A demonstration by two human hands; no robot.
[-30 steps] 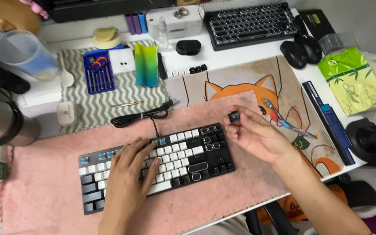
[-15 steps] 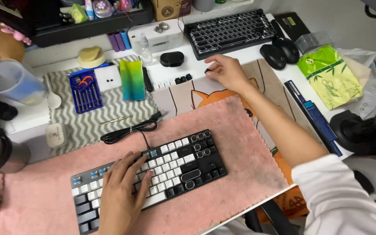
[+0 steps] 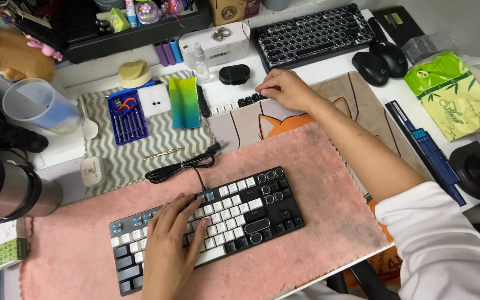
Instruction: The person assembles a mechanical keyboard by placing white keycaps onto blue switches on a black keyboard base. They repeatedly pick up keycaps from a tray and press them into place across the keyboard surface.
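Keycaps [image 3: 239, 103] sit in a short row at the top edge of the fox mat [image 3: 340, 100], some black and some white. My right hand [image 3: 287, 89] reaches out to the black end of the row, fingers curled down onto the caps. I cannot tell if one cap is pinched between them, because my knuckles hide the tips.

The caps look tiny, light and hard. I think they are smooth and could slip or roll away, so the best hold is a pinch on two sides with finger and thumb.

My left hand [image 3: 173, 244] lies flat and loose on the keyboard [image 3: 251, 214], pressing it down and gripping nothing. The keyboard rests on a pink cloth [image 3: 329, 183], which looks soft. It looks stiff and heavier than the caps. A few caps are off near its top left, and blue switches show there.

Near the row stand a small black case [image 3: 234, 74] and a clear little bottle [image 3: 200, 60], which could get bumped. A black cable [image 3: 181, 165] coils just above the keyboard. A second black keyboard [image 3: 313, 34] lies behind my right hand, and two black mice [image 3: 381, 60] rest beside it.
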